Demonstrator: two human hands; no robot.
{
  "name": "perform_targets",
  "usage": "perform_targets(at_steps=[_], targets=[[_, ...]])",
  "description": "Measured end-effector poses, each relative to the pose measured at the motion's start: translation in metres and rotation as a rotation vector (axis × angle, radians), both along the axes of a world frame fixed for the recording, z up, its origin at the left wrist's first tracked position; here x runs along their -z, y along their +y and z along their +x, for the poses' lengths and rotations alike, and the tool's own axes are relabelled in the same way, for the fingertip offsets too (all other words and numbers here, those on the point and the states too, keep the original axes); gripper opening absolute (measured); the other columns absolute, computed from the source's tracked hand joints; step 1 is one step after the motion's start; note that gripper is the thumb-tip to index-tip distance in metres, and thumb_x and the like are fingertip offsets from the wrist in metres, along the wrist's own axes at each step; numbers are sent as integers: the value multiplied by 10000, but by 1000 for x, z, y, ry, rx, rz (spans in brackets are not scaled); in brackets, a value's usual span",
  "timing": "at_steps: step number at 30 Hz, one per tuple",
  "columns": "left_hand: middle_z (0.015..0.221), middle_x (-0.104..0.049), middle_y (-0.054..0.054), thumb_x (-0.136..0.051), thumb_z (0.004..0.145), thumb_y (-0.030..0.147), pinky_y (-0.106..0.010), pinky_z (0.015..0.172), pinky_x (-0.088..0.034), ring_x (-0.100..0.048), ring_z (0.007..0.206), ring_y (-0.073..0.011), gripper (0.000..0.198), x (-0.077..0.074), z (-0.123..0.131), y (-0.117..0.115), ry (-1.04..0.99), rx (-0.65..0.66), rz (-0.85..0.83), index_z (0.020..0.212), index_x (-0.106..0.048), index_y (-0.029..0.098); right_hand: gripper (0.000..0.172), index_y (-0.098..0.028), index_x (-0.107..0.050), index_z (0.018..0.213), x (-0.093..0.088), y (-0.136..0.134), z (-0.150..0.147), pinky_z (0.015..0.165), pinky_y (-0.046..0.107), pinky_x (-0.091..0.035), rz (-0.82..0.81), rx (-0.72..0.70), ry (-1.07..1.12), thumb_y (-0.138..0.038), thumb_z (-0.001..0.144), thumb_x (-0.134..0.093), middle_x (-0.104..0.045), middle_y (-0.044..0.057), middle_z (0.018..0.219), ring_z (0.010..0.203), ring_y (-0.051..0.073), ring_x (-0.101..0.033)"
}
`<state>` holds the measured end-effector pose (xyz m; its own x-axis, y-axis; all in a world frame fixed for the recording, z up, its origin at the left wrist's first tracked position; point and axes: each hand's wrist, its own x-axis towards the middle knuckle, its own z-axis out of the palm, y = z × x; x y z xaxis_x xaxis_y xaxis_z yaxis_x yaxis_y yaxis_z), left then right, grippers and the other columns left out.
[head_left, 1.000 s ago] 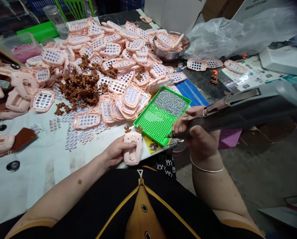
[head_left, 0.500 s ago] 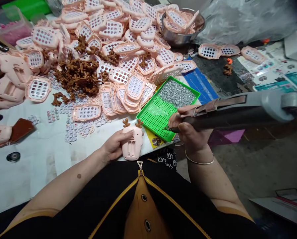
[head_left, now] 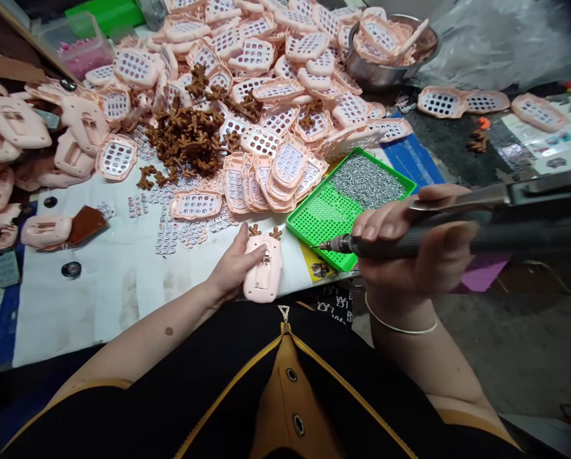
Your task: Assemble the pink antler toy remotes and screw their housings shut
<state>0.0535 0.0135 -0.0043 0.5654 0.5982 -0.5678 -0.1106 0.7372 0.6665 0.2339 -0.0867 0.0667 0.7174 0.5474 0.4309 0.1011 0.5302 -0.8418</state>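
Observation:
My left hand (head_left: 233, 266) holds a pink plastic casing (head_left: 262, 275) with brown antlers, its open battery bay facing up, near the table's front edge. The thumb lies across the casing's upper part. In my right hand (head_left: 404, 245) is a dark power screwdriver (head_left: 496, 223), its thin tip pointing left, over the front left edge of the green tray (head_left: 297, 224). Small silver screws (head_left: 369, 180) fill the tray's back part. The tip stays apart from the casing.
Pink face plates (head_left: 196, 204) with holes are heaped behind, with brown antler pieces (head_left: 184, 140) among them. More casings (head_left: 81, 124) lie at the left. A metal bowl (head_left: 385, 75) of pink parts stands at the back. Loose plates and printed sheets (head_left: 560, 143) are at the right.
The view has shifted left, so the table's things appear further right. My right hand and the screwdriver look larger and nearer. The casing is still in my left hand.

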Motion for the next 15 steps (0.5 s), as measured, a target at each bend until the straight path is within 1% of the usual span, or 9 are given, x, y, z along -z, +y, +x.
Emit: perform_targets(at_steps=[1, 2, 3, 4, 6, 8, 9, 12, 15], targets=[[1167, -680, -54, -813, 675, 140, -332, 829, -552, -673, 838, -187, 908, 1, -2, 0, 21, 7, 33, 1471, -409, 308, 324, -316, -614, 945, 1, 3, -2, 463, 312, -427, -13, 14, 11, -582, 777, -691, -396, -59, 566, 440, 131, -414], [1181, -677, -46, -810, 690, 172, -325, 818, -553, -671, 835, -184, 888, 2, -4, 1, 34, 35, 75, 1469, -415, 335, 326, -318, -609, 942, 1, 7, -3, 466, 312, -435, -30, 25, 19, -590, 778, -684, -394, -61, 563, 442, 132, -420], [1182, -680, -44, -807, 700, 202, -313, 806, -551, -669, 834, -182, 814, 1, -5, 1, 37, 78, 118, 1432, -476, 337, 324, -321, -606, 933, 1, 10, -5, 470, 312, -444, -47, 28, 27, -595, 779, -680, -389, -61, 559, 445, 133, -428], [1173, -686, -48, -808, 701, 220, -296, 799, -546, -665, 841, -182, 693, 0, -5, 1, 29, 118, 154, 1348, -580, 313, 320, -324, -605, 924, 0, 12, -7, 474, 310, -452, -59, 23, 29, -601, 781, -678, -382, -62, 553, 450, 134, -435], [1144, -699, -60, -813, 688, 226, -255, 799, -527, -655, 880, -183, 404, -3, -4, 1, 15, 197, 229, 1087, -748, 236, 315, -330, -604, 922, -3, 16, -10, 485, 306, -464, -74, -9, -2, -616, 800, -652, -375, -59, 550, 463, 136, -451], [1112, -708, -64, -817, 671, 210, -234, 811, -509, -645, 922, -185, 240, -7, 0, 0, 4, 256, 291, 909, -786, 196, 331, -333, -603, 957, -5, 18, -13, 496, 307, -469, -99, -34, -66, -642, 840, -586, -381, -51, 564, 475, 138, -461], [1098, -711, -64, -817, 667, 205, -235, 817, -504, -642, 934, -186, 224, -8, 3, 0, -6, 278, 311, 888, -788, 194, 347, -334, -601, 980, -6, 18, -15, 498, 311, -466, -114, -40, -97, -655, 858, -549, -386, -46, 574, 479, 141, -464], [1059, -714, -61, -822, 657, 215, -254, 810, -496, -639, 919, -184, 268, -11, 10, -2, -35, 317, 355, 921, -782, 196, 377, -345, -598, 1025, -7, 18, -17, 500, 325, -459, -162, -50, -137, -672, 889, -470, -394, -33, 590, 487, 153, -477], [873, -707, -49, -829, 647, 250, -252, 729, -483, -625, 789, -162, 184, -10, 15, -2, -12, 356, 405, 800, -767, 170, 398, -348, -600, 1023, -6, 18, -17, 492, 327, -457, -183, -51, -158, -690, 886, -448, -380, -32, 591, 483, 156, -481]])
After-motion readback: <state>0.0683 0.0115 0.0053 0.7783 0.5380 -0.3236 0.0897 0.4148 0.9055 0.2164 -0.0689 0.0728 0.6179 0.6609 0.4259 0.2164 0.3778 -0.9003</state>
